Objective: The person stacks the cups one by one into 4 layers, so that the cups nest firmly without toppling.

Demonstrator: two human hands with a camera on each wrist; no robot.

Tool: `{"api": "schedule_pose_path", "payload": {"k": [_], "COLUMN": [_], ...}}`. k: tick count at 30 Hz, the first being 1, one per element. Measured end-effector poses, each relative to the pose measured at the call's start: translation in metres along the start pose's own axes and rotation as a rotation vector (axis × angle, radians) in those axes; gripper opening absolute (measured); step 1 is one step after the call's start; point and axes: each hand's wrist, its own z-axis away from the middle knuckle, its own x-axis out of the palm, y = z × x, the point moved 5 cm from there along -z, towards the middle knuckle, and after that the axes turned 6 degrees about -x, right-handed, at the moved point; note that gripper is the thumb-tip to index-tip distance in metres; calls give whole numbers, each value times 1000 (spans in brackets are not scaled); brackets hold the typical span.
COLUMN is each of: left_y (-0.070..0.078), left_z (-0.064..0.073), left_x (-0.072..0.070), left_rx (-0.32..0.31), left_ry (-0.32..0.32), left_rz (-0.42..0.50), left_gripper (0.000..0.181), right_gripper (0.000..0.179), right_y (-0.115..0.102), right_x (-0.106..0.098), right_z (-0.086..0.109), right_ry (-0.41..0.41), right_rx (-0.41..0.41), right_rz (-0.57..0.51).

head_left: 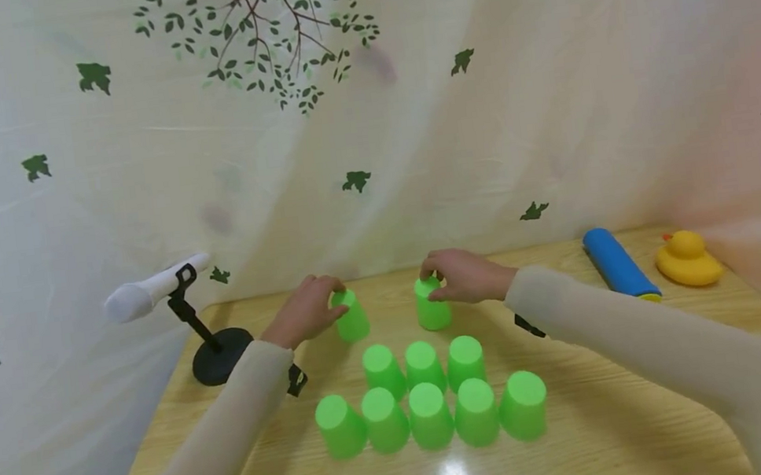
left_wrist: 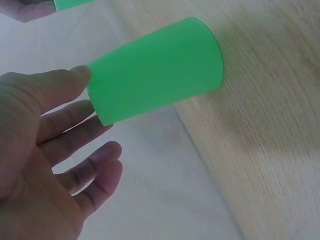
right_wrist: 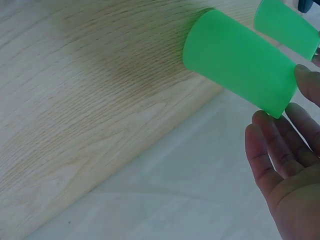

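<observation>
My left hand [head_left: 302, 310] pinches a green plastic cup [head_left: 354, 321] at its narrow end, which points up. In the left wrist view, thumb and fingertips meet that cup [left_wrist: 157, 70] near its base, while the other fingers lie loosely curved beside it. A second upside-down green cup [head_left: 434, 312] stands a short way to the right, its top pinched by my right hand [head_left: 468, 274]. Its wide rim rests on or very near the wood in the right wrist view, where the cup [right_wrist: 237, 60] is gripped between thumb and fingers.
Nearer to me, three inverted green cups [head_left: 422, 363] form a row, with a longer row of several cups [head_left: 432, 417] before it. A white microphone [head_left: 152, 289] on a black stand [head_left: 222, 356] is left; a blue cylinder [head_left: 617, 264] and yellow rubber duck [head_left: 688, 261] lie right.
</observation>
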Motion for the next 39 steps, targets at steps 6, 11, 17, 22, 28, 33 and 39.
{"api": "schedule_pose_path", "payload": {"k": [6,11,17,22,28,33,39], "left_y": [0,0,1,0,-1,0,1], "left_z": [-6,-11,-16,-15,-17,-21,-23], "left_x": [-2,-1,-1,-3,-1,1,-2], "left_rx": [24,12,27,41,46,38,43], "left_ry": [14,-14,-11,2,7,-2,5], "left_rz": [18,7,-6,-9,-27,-32,-19], "left_gripper": [33,34,34,33,31,31,30], "right_gripper": [31,31,31,30,28,28,29], "right_y": [-2,-2,-3,-6,-7,-5,-8], "right_x": [4,10,13,16,19,21,21], "right_z": [-21,-32,-42,-49,-57,-62,-69], "right_ry": [0,-3,-2,-1,12,3,-15], "right_rx": [-29,-14,10,2,3,11,22], "right_rz": [-20,-16,-18,-21,1,11,28]}}
